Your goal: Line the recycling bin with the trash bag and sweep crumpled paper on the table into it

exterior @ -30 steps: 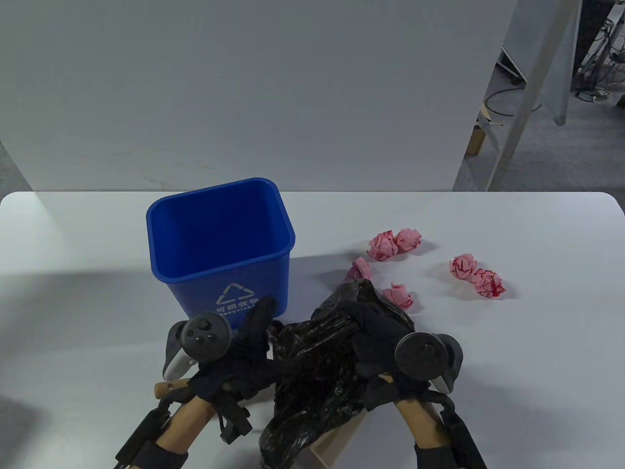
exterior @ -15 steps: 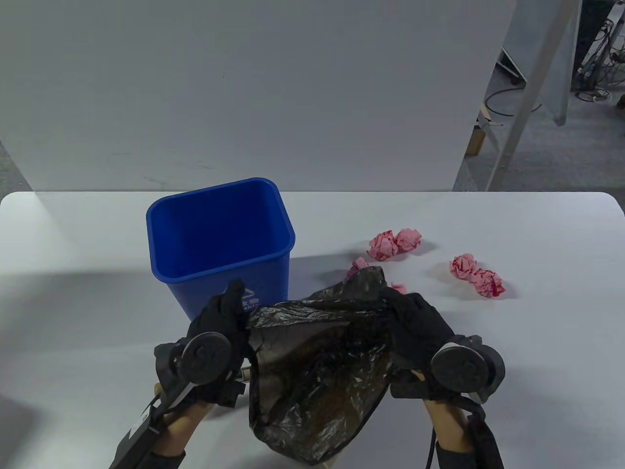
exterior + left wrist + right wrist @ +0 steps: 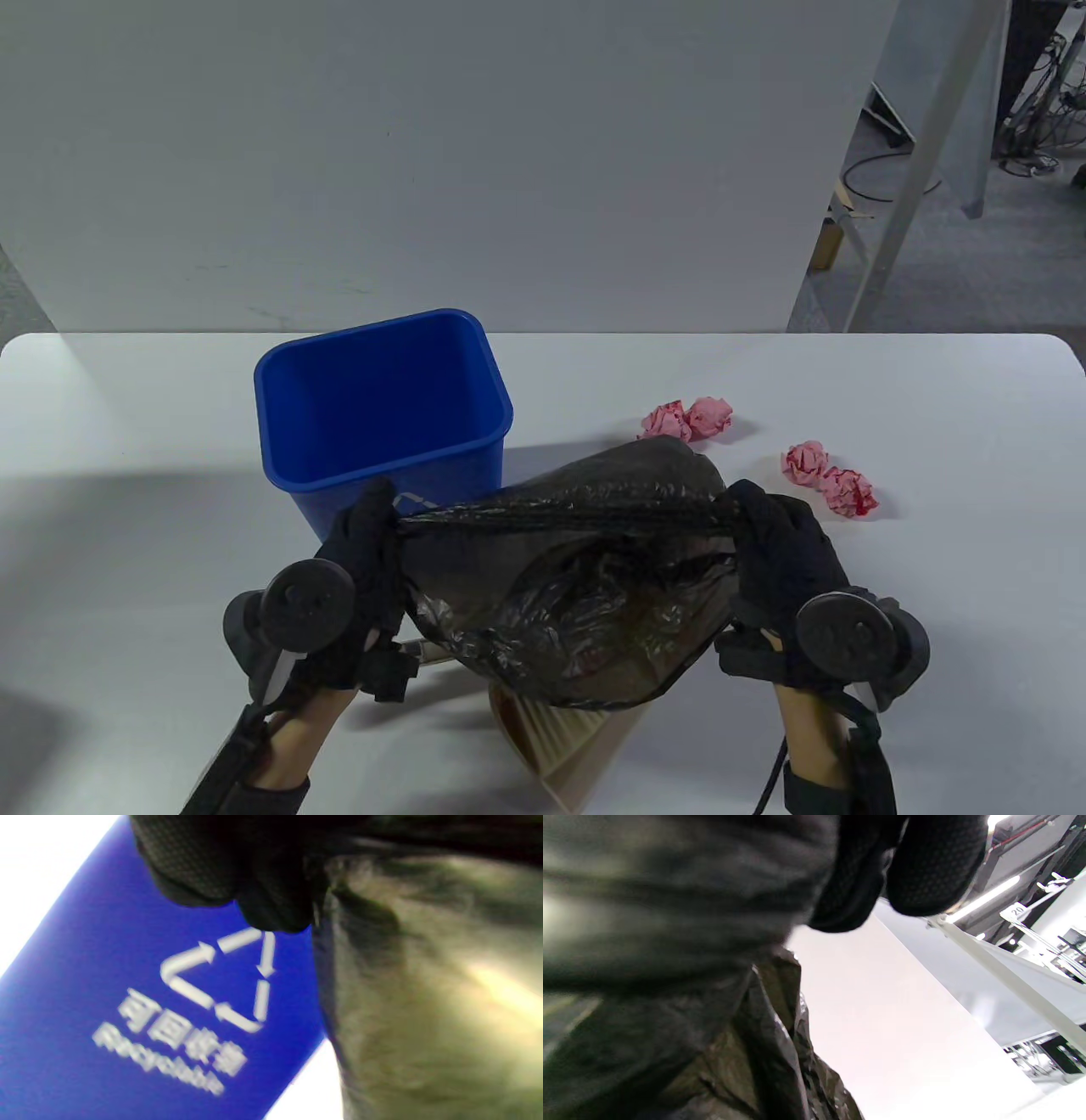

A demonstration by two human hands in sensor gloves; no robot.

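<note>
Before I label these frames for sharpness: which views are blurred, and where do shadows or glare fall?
Table view: sharp, with a broad shadow across the table left of the bin. Left wrist view: the bin's lettering is smeared, the bag soft with a bright patch, the table behind overexposed. Right wrist view: the bag is blurred near the fingers; the background is sharper.

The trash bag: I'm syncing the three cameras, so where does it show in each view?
Table view: the trash bag hangs stretched between the left hand and the right hand, lower centre.
Left wrist view: it fills the right half, beside the blue bin.
Right wrist view: it fills the left half.
Shared landmark: the white table.
</note>
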